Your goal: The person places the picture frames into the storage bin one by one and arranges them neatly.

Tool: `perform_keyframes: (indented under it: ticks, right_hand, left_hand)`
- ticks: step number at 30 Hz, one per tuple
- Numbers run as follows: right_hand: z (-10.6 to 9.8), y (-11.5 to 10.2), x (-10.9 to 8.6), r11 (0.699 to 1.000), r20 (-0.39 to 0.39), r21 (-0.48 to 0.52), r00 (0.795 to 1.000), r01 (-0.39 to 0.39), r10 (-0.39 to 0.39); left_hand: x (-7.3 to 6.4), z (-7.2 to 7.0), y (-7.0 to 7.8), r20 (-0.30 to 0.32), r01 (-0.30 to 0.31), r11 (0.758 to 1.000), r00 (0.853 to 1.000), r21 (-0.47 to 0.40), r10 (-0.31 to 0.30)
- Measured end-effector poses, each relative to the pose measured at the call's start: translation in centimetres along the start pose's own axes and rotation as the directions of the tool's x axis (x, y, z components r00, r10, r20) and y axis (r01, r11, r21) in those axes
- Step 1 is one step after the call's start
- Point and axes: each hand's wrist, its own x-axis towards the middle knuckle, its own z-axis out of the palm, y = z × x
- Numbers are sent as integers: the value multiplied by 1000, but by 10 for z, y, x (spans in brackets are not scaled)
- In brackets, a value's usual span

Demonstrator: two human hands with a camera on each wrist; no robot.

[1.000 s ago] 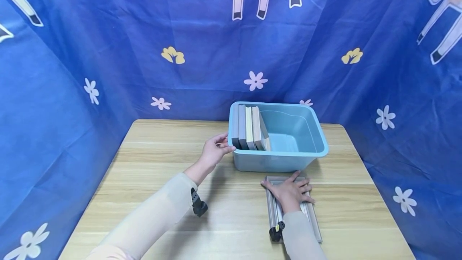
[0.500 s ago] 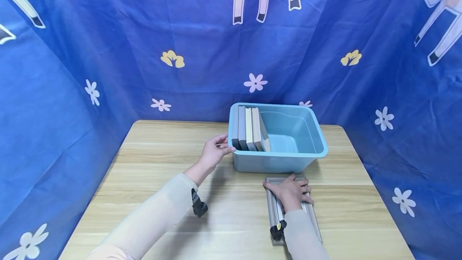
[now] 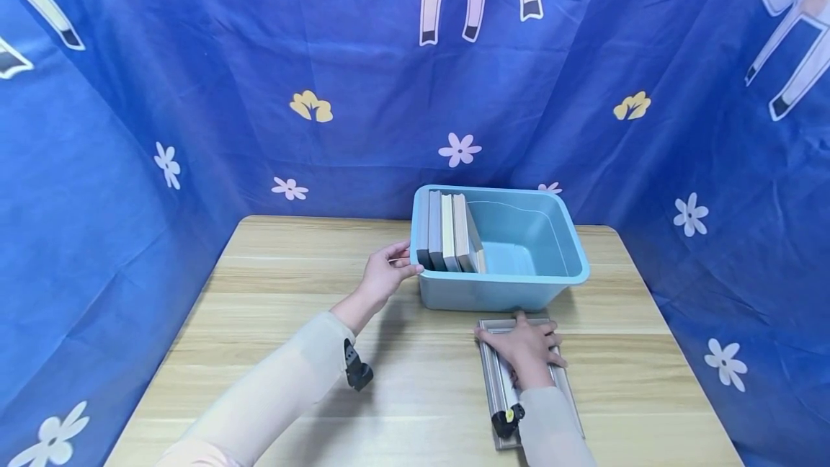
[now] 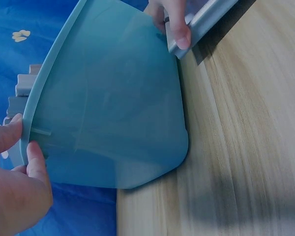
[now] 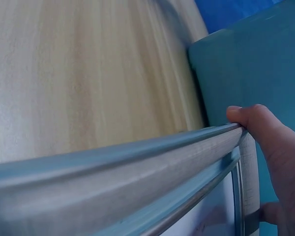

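Observation:
A light blue plastic bin [image 3: 499, 292] stands toward the back of the table. My left hand [image 3: 382, 272] pinches its rim at the near left corner, thumb over the edge, as the left wrist view also shows. In front of the bin, a silvery grey picture frame [image 3: 498, 389] with stepped moulding lies under my right hand [image 3: 527, 346]. That hand spans the frame's far end, its thumb at the left edge and its fingers over the right edge. In the right wrist view the thumb [image 5: 265, 129] bends over the frame's corner. The forearm hides part of the frame.
Several slim, flat, book-like pieces [image 3: 449, 233] in grey, cream and beige stand upright along the bin's left side, the rightmost leaning. Pale wood tabletop [image 3: 292, 272] surrounds the bin. Blue curtain [image 3: 389, 107] with animal and flower prints hangs behind and at both sides.
The picture frame has shifted slightly toward me, its near end turning a little right, along with my right wrist. My left hand and the bin keep their places.

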Motion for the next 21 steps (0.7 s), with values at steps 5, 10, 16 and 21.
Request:
perform_keyframes:
  ticks: [5,10,16,21]
  right_hand:
    - [-7,-1,-6,999,2,6,999,32,-32]
    - [-16,0,-14,997,-24,17,996,82,-81]
    - [-32,4,-26,985,-86,32,982,171,-168]
    - [-43,8,-37,961,-154,63,954,268,-256]
  left_hand:
    - [0,0,-1,0,-15,1000,1000,5,15]
    - [1,0,-2,1,-14,1000,1000,7,14]
    - [0,0,-3,1,-9,1000,1000,9,9]
    - [0,0,-2,-2,-10,1000,1000,9,10]
